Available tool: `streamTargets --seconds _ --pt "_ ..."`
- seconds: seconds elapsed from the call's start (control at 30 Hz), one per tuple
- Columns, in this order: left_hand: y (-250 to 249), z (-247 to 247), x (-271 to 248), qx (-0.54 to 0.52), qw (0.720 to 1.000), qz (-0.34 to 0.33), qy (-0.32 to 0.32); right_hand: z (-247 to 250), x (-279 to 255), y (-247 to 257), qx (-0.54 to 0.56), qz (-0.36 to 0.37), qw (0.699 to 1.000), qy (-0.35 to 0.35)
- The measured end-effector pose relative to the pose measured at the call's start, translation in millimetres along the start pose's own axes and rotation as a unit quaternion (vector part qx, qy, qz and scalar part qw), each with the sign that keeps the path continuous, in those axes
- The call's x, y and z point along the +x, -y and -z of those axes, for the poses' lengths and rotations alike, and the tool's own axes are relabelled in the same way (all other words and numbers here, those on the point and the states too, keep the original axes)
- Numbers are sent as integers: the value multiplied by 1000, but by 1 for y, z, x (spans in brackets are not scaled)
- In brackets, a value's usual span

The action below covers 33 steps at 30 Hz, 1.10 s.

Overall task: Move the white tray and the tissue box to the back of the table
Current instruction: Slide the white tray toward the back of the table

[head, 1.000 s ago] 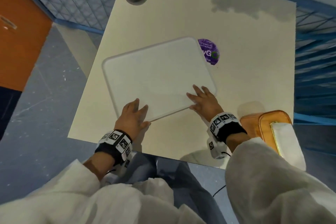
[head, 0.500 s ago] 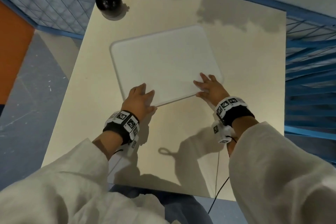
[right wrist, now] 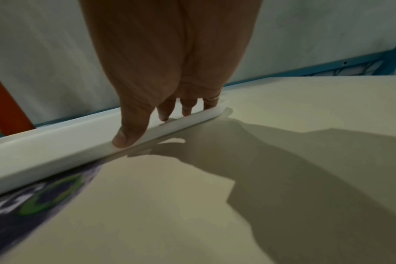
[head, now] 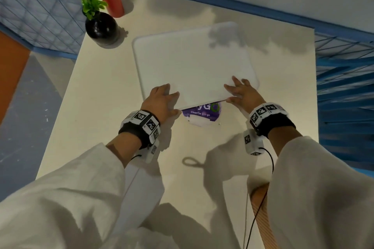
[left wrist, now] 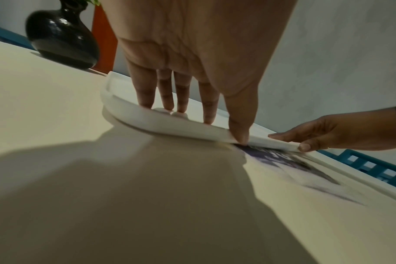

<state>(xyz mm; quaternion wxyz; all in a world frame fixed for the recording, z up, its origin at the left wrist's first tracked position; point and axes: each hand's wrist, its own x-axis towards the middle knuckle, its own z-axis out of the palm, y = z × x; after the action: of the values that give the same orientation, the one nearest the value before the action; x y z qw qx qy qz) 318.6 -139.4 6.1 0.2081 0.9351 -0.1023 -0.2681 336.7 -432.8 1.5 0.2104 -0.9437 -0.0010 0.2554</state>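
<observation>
Since a half-second ago, the tray sits farther back on the table, uncovering a purple sticker. It is plain white, round-cornered, its long axis slightly askew across the table.

Left wrist: the left hand pinches the near rim, fingers on top, thumb at the edge.

Right wrist: the right hand pinches likewise.

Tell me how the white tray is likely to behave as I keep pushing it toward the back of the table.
The white tray looks rigid: its near edge stays straight between the left hand and right hand. It probably slides easily on the smooth table. It already overlaps the purple sticker, so little should snag.
</observation>
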Motion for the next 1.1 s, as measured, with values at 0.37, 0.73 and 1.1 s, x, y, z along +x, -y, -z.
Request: streamTargets --seconds 0.37,0.73,1.1 --pt "4 31 57 20 999 -27 10 10 26 -2 -2 -28 999 -38" --pt "22 69 106 33 997 -67 24 1 42 23 -45 -100 993 -48" --pt "29 81 129 32 997 -60 29 -2 48 37 -30 -130 990 -55"
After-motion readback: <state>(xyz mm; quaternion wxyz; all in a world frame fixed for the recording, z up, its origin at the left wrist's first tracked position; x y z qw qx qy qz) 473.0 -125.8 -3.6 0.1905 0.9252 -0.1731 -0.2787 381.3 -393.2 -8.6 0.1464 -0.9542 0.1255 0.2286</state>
